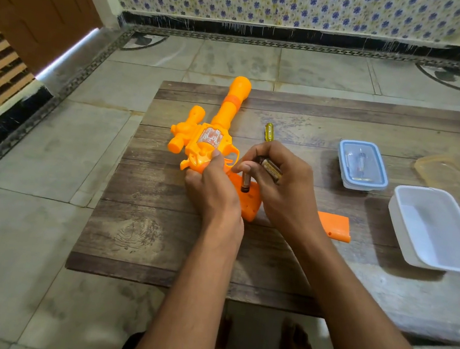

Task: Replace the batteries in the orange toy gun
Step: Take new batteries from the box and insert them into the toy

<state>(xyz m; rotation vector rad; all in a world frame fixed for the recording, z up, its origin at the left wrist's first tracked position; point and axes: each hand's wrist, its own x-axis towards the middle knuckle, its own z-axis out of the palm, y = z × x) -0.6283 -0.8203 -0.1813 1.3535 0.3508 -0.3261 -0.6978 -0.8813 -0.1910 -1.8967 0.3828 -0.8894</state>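
A: Where is the toy gun [197, 145] now?

B: It lies on the wooden board [158, 238], barrel pointing away. The left hand [210, 183] grips the body near the trigger, fingers curled round it.

A: And the right hand [276, 185]?

B: Closed on two batteries. One battery [245, 182] is pinched w/ thumb and finger, pointing down at the grip [249, 205]. The second battery [271, 170] is tucked in the palm.

A: So which step, in or out?

B: I cannot tell. If it goes in, check +/- marks first, keep the gun pressed flat, push vs. the spring end. The loose cover [334, 226] lies just beside the right wrist, the screwdriver [269, 132] behind the hand.
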